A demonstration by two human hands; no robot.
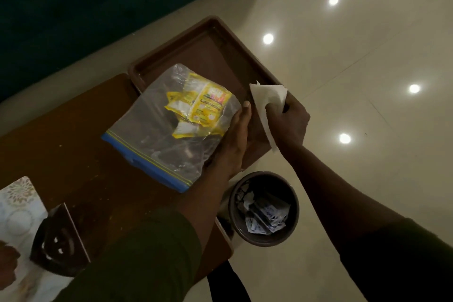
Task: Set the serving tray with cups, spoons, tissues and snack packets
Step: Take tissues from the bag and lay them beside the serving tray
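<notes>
A brown serving tray (pixel 210 39) lies on the far corner of a dark wooden table (pixel 73 135), jutting over the floor. My left hand (pixel 235 137) holds a clear zip bag (pixel 152 130) with a blue seal over the tray's near part. Yellow snack packets (pixel 201 108) show inside the bag. My right hand (pixel 286 122) grips a white tissue (pixel 266 98) at the tray's right rim. No cups or spoons are in view.
A round dark waste bin (pixel 264 208) with crumpled paper and wrappers stands on the glossy tiled floor beside the table. A patterned tissue box (pixel 22 206) and a dark holder (pixel 58 240) sit at the table's near left. A dark green sofa (pixel 73 2) runs behind.
</notes>
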